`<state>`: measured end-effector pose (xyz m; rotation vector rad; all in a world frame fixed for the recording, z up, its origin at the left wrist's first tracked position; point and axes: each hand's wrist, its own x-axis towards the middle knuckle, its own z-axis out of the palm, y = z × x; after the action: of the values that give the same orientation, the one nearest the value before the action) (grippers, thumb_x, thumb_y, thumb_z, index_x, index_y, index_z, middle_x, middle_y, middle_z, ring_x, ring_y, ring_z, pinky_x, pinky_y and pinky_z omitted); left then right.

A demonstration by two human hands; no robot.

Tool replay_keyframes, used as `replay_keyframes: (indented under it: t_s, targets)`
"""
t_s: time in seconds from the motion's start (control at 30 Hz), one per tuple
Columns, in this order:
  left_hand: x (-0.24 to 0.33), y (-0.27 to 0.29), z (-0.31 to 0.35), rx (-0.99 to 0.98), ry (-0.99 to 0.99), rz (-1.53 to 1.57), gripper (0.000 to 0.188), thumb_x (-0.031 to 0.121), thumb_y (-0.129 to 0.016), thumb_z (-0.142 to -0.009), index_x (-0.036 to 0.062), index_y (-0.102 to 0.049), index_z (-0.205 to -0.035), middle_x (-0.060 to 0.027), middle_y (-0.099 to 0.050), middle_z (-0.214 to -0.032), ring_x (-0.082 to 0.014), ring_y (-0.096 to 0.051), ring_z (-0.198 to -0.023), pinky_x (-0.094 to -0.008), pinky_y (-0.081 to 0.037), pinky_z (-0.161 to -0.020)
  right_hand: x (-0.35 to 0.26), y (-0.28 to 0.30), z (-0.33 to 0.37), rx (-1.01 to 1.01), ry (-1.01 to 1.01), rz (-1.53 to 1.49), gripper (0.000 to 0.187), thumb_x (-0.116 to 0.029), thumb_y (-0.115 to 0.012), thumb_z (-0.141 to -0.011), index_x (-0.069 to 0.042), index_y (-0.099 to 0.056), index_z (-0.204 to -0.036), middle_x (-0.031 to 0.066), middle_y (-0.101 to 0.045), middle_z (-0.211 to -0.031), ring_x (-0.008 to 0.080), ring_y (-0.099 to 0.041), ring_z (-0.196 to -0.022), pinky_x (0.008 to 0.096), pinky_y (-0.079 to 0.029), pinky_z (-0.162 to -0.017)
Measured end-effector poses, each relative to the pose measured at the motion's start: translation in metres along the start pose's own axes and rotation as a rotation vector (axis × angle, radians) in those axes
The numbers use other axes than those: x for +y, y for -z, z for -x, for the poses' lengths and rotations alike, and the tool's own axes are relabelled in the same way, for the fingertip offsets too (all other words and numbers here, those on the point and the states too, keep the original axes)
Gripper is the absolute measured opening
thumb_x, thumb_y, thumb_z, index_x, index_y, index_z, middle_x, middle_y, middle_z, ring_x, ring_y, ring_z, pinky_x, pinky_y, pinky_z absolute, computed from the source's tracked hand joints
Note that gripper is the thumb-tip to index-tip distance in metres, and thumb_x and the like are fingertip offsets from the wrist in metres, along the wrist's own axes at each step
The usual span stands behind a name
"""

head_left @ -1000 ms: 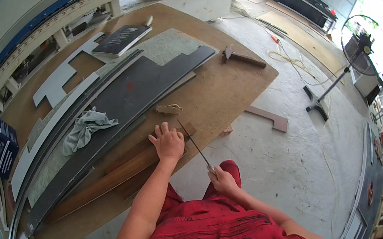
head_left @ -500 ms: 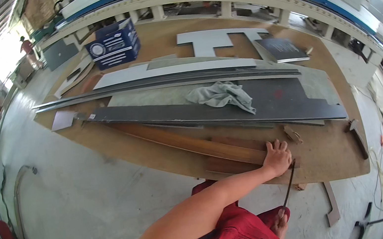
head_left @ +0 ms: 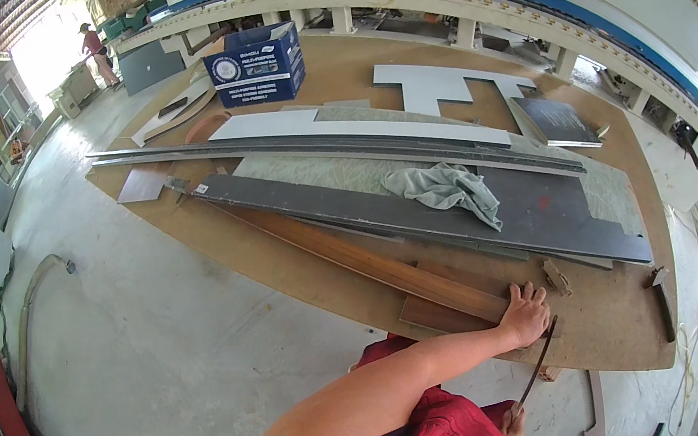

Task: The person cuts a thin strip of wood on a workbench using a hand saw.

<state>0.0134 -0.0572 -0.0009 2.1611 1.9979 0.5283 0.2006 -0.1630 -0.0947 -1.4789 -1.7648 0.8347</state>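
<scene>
A brown tabletop (head_left: 625, 316) stands above grey floor (head_left: 162, 366), left grip (head_left: 525, 316) spread over timber (head_left: 375, 269), right grip (head_left: 513, 425) clasping tool (head_left: 540, 367).

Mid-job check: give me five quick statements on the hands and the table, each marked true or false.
1. The left hand rests on the long brown wooden strip. True.
2. The right hand is empty. False: it holds a long, thin, dark tool.
3. The crumpled grey-green cloth lies on the flat dark-grey panel. True.
4. The blue cardboard box sits on the floor. False: it stands on the brown board tabletop.
5. A dark long-handled hammer lies near the tabletop's right edge. True.
</scene>
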Motion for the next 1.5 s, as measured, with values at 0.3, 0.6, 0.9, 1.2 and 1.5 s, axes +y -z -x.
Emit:
replay_keyframes:
  t_s: [0.3, 0.6, 0.9, 1.2, 1.5]
  targets:
    - [-0.01, 0.0, 0.0, 0.032, 0.038, 0.005, 0.032, 0.03, -0.051, -0.093, 0.0072, -0.072, -0.098, -0.0157, -0.052, -0.132, -0.0399, -0.041, -0.128, -0.0643, -0.028, -0.1, -0.066, 0.007, -0.024, -0.084, -0.377, -0.12, 0.02, -0.012, -0.05, -0.097, 0.008, -0.054, -0.095, 0.0196, -0.054, -0.071, 0.0298, -0.052, -0.066, 0.0439, -0.042, -0.06]
    - [0.003, 0.0, 0.001, 0.041, 0.007, 0.009, 0.037, 0.029, -0.048, -0.094, 0.0027, -0.069, -0.108, -0.016, -0.052, -0.13, -0.0404, -0.042, -0.127, -0.0637, -0.028, -0.1, 0.049, -0.013, 0.014, 0.157, 0.236, 0.12, 0.018, -0.016, -0.049, -0.1, 0.002, -0.052, -0.097, 0.0091, -0.048, -0.063, 0.0183, -0.047, -0.05, 0.034, -0.039, -0.046]
    - [-0.01, 0.008, 0.002, -0.019, 0.05, 0.07, 0.034, 0.03, -0.049, -0.094, 0.0047, -0.071, -0.101, -0.0183, -0.051, -0.135, -0.0404, -0.039, -0.133, -0.0654, -0.028, -0.102, -0.044, -0.001, -0.03, -0.088, -0.356, -0.056, 0.021, -0.013, -0.05, -0.098, 0.007, -0.054, -0.102, 0.0229, -0.057, -0.078, 0.0339, -0.058, -0.074, 0.0443, -0.047, -0.069]
    - [0.0, 0.008, 0.001, -0.008, 0.002, 0.019, 0.035, 0.028, -0.048, -0.096, 0.0017, -0.069, -0.105, -0.0186, -0.051, -0.137, -0.0427, -0.04, -0.132, -0.0666, -0.027, -0.103, 0.028, -0.008, 0.039, 0.089, 0.011, 0.072, 0.023, -0.018, -0.051, -0.098, 0.005, -0.054, -0.099, 0.0154, -0.051, -0.072, 0.0278, -0.05, -0.064, 0.0426, -0.043, -0.059]
    - [-0.002, 0.003, 0.002, -0.001, 0.031, 0.02, 0.036, 0.03, -0.05, -0.094, 0.0029, -0.072, -0.101, -0.0186, -0.051, -0.136, -0.0418, -0.04, -0.132, -0.0657, -0.027, -0.102, -0.019, -0.002, -0.025, -0.041, -0.22, -0.001, 0.021, -0.015, -0.05, -0.098, 0.005, -0.052, -0.104, 0.0124, -0.052, -0.075, 0.0232, -0.044, -0.061, 0.0384, -0.04, -0.056]
